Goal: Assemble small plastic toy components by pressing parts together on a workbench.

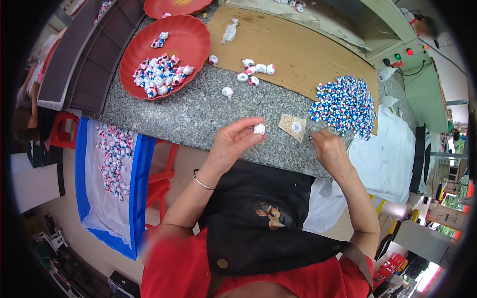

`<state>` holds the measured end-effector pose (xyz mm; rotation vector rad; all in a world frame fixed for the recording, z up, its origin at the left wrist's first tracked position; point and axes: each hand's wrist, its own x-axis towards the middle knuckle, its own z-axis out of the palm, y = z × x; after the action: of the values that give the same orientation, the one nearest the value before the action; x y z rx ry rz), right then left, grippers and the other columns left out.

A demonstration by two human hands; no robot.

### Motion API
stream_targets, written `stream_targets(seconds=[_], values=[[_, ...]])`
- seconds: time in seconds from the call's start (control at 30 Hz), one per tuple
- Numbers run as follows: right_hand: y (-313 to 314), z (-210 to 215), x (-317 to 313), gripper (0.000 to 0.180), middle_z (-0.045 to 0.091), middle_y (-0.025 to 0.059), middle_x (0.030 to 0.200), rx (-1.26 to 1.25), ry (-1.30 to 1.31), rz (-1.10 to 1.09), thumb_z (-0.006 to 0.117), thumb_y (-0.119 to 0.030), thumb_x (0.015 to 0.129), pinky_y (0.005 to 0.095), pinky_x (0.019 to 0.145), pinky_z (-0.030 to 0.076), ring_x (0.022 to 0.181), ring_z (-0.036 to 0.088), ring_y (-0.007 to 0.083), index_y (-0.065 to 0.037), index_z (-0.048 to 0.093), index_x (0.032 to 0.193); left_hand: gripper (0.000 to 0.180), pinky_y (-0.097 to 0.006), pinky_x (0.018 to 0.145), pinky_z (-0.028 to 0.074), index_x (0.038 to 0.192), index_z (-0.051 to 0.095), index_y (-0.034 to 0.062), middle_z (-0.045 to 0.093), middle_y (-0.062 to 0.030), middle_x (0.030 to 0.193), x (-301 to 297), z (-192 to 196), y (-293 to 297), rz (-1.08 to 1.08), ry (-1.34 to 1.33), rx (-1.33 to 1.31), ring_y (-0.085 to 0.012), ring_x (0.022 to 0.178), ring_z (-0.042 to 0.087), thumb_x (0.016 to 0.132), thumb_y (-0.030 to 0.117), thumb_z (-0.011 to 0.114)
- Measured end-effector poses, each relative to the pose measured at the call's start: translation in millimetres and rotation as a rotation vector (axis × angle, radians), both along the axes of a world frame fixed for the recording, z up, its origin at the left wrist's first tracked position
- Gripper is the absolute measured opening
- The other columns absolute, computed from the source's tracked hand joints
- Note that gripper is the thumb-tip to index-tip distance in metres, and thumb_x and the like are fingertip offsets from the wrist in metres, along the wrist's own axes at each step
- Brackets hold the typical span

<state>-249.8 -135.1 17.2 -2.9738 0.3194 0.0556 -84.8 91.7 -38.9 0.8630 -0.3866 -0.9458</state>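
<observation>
My left hand (233, 141) pinches a small white figurine head (259, 129) between thumb and fingertips, just above the grey speckled worktop. To the right, my right hand (328, 149) has its fingertips pressed together at the worktop, around something small and dark that I cannot make out. Between the hands lies a beige textured square (286, 124) with a white round piece (296, 127) on it. Beyond my right hand spreads a heap of tiny blue, white and pink figurine parts (345, 107). Several white-and-pink figurine heads (253, 81) lie loose farther back.
A red scalloped bowl (130, 49) with assembled figurines stands at the back left. A brown cardboard sheet (293, 59) covers the rear worktop, before a green machine frame (422, 74). At lower left is a blue tray (141, 184) with figurines on white lining, beside a red stool (158, 198).
</observation>
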Motion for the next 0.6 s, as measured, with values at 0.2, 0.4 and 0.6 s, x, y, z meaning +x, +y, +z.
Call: stream_targets(seconds=[0.2, 0.4, 0.6], values=[[10.1, 13.6, 20.8, 0.010, 0.063, 0.0137, 0.083, 0.182, -0.294, 0.043, 0.065, -0.002, 0.081, 0.0412, 0.061, 0.050, 0.072, 0.063, 0.0327, -0.001, 0.066, 0.091, 0.036, -0.031, 0.093, 0.052, 0.125, 0.056, -0.0010, 0.063, -0.0129, 0.119, -1.6, 1.7, -5.8, -0.043, -0.032, 0.041, -0.0190, 0.104, 0.063, 0.090, -0.002, 0.060], [10.5, 4.3, 41.0, 0.012, 0.061, 0.0127, 0.081, 0.005, -0.143, 0.197, 0.063, -0.001, 0.079, 0.0406, 0.059, 0.051, 0.069, 0.063, 0.0316, -0.001, 0.065, 0.091, 0.036, -0.030, 0.094, 0.051, 0.124, 0.055, -0.0013, 0.063, -0.0120, 0.116, -0.5, 6.6, -7.5, -0.016, -0.054, 0.012, -0.0193, 0.105, 0.063, 0.089, -0.003, 0.061], [3.9, 1.1, 41.7, 0.015, 0.057, 0.0129, 0.078, 0.037, -0.155, 0.227, 0.062, -0.002, 0.079, 0.0401, 0.057, 0.050, 0.068, 0.062, 0.0317, -0.001, 0.064, 0.093, 0.036, -0.029, 0.093, 0.051, 0.122, 0.056, -0.0011, 0.063, -0.0112, 0.116, -4.4, 3.5, -9.5, -0.008, -0.040, 0.062, -0.0185, 0.105, 0.063, 0.087, -0.006, 0.063]])
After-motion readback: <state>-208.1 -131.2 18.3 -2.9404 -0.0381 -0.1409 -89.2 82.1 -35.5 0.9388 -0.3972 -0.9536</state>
